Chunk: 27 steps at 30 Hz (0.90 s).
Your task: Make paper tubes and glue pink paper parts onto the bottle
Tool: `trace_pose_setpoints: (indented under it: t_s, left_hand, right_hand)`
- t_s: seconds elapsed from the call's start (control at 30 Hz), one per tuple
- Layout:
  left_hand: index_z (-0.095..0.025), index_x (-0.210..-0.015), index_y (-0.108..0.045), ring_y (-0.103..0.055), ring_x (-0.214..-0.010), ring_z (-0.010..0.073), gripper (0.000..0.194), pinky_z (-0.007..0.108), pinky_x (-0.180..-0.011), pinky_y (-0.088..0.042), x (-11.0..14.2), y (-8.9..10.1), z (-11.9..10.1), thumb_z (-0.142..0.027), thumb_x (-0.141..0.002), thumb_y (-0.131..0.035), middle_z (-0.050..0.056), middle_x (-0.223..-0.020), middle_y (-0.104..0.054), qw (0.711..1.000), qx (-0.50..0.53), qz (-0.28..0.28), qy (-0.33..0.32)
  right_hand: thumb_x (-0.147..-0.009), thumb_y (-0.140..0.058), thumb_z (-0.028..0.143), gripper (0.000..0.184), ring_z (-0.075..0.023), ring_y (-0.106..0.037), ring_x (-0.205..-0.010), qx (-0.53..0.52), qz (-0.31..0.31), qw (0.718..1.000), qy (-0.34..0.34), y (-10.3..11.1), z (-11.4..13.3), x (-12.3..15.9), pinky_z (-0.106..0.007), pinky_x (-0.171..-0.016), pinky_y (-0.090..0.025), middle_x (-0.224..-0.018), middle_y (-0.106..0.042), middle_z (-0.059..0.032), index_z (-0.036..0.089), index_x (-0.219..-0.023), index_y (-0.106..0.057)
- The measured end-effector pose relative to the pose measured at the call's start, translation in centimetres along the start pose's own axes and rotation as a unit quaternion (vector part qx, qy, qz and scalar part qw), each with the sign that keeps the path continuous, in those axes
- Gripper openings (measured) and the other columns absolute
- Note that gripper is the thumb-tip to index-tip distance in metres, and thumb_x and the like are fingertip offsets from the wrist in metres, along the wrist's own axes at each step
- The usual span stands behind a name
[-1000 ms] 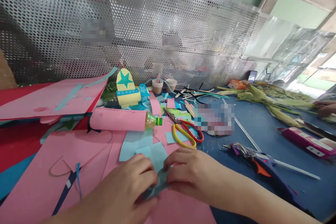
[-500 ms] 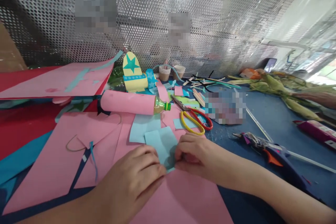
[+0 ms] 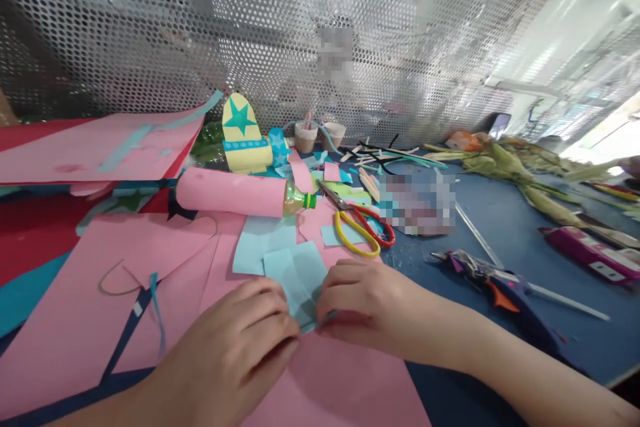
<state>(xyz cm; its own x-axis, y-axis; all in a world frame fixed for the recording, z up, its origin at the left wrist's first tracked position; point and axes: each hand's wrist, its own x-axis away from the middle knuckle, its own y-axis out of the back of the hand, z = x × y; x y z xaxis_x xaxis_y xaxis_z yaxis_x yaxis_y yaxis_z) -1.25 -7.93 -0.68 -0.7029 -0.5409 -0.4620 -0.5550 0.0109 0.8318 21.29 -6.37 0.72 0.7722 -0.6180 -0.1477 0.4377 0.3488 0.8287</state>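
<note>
Just between the left hand (image 3: 240, 333) and right hand (image 3: 370, 295) lies light-blue paper (image 3: 295, 273), over pink paper (image 3: 335, 380). Both curl nearly closed, pinching its near edge.

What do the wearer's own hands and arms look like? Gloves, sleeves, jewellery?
Left hand and right hand: both ungloved, no rings visible. Left forearm and right forearm: uncovered to the frame edge, no sleeve, watch or bracelet showing.
</note>
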Motion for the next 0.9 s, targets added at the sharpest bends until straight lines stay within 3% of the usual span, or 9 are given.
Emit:
trace_pose_setpoints:
  t_s: [0.17, 0.33, 0.57, 0.73, 0.9]
  left_hand:
    - [-0.021, -0.076, -0.062, -0.065, -0.077, 0.0141, 0.023, 0.023, -0.072, -0.053, 0.0, -0.1, 0.0, -0.010, -0.088, -0.046, 0.000, -0.076, -0.068, 0.999, -0.027, -0.029, -0.002]
    - [-0.021, -0.080, -0.062, -0.065, -0.075, 0.0137, 0.021, 0.024, -0.074, -0.053, 0.0, 0.0, 0.2, -0.009, -0.088, -0.047, -0.003, -0.074, -0.068, 0.998, -0.044, -0.020, -0.028]
    - [-0.022, -0.079, -0.061, -0.065, -0.076, 0.0138, 0.024, 0.023, -0.075, -0.052, -0.3, 0.3, 0.3, -0.009, -0.091, -0.044, -0.003, -0.075, -0.071, 0.995, -0.072, -0.043, -0.054]
    - [-0.023, -0.086, -0.063, -0.063, -0.081, 0.0121, 0.027, 0.022, -0.087, -0.047, 0.7, -1.0, 0.6, -0.012, -0.095, -0.039, -0.005, -0.078, -0.069, 0.993, -0.073, -0.082, -0.040]
    - [-0.021, -0.085, -0.062, -0.061, -0.082, 0.0142, 0.036, 0.028, -0.093, -0.043, 1.9, -2.5, 0.8, -0.011, -0.098, -0.030, -0.003, -0.078, -0.068, 0.988, -0.130, -0.075, -0.025]
  right_hand:
    - [-0.088, -0.061, 0.014, 0.008, -0.0145, -0.059, -0.080, 0.035, -0.030, 0.999, 0.019, -0.6, 0.0, -0.3, -0.024, -0.072, -0.046, -0.085, -0.067, -0.0028, 0.017, -0.087, -0.068]
    - [-0.086, -0.060, 0.013, 0.007, -0.0162, -0.057, -0.077, 0.084, -0.036, 0.995, 0.027, -1.0, 0.2, -0.4, -0.026, -0.069, -0.045, -0.082, -0.065, -0.0046, 0.015, -0.087, -0.067]
    - [-0.080, -0.065, 0.008, 0.009, -0.0155, -0.056, -0.081, 0.054, -0.037, 0.998, 0.009, -1.0, 0.7, -0.5, -0.025, -0.072, -0.045, -0.086, -0.063, -0.0038, 0.015, -0.086, -0.066]
    - [-0.087, -0.062, 0.011, 0.006, -0.0152, -0.057, -0.084, 0.027, -0.008, 1.000, -0.008, -0.3, 1.0, -0.3, -0.024, -0.076, -0.046, -0.089, -0.064, -0.0054, 0.014, -0.087, -0.067]
    - [-0.090, -0.060, 0.012, 0.008, -0.0148, -0.059, -0.086, 0.004, 0.022, 1.000, -0.004, 0.1, 0.7, -0.1, -0.023, -0.078, -0.045, -0.087, -0.067, -0.0038, 0.014, -0.090, -0.068]
